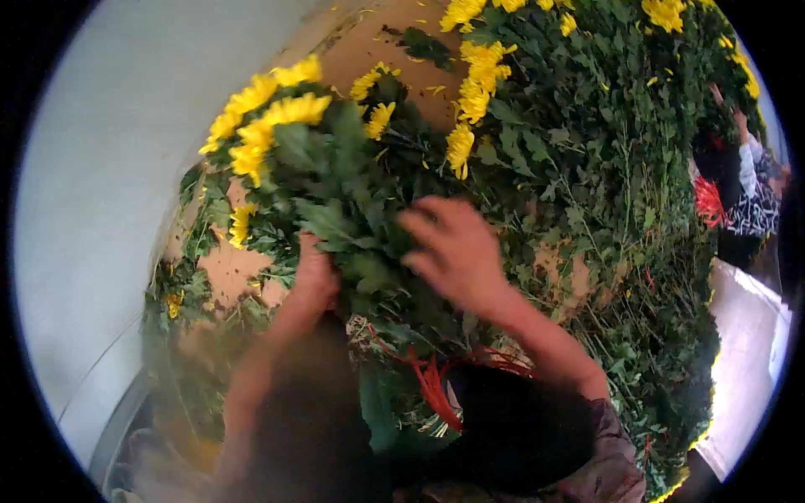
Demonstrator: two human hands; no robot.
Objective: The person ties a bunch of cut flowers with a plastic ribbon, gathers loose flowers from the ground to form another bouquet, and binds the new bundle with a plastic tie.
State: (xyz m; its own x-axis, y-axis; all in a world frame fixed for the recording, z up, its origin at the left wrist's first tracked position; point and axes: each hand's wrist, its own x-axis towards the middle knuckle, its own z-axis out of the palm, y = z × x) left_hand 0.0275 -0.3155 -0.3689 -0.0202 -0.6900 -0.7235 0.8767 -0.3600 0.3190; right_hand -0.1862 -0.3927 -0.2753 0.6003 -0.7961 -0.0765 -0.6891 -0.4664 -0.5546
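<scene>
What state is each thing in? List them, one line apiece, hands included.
Left hand: closed on the flower bunch.
Flower bunch: held up, leafy, stems gathered.
Yellow blooms on it: open.
Right hand: open, fingers spread beside the bunch, blurred.
Flower pile: lying spread out, leaves on.
Brown surface: littered with leaves.
Red strands: loose, splayed.
Co-worker's hand: raised by the pile; grip too small to tell.

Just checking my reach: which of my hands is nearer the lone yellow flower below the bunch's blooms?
Left. Your left hand is below and right of the yellow flower; your right hand is farther off, across the leafy bunch.
</scene>
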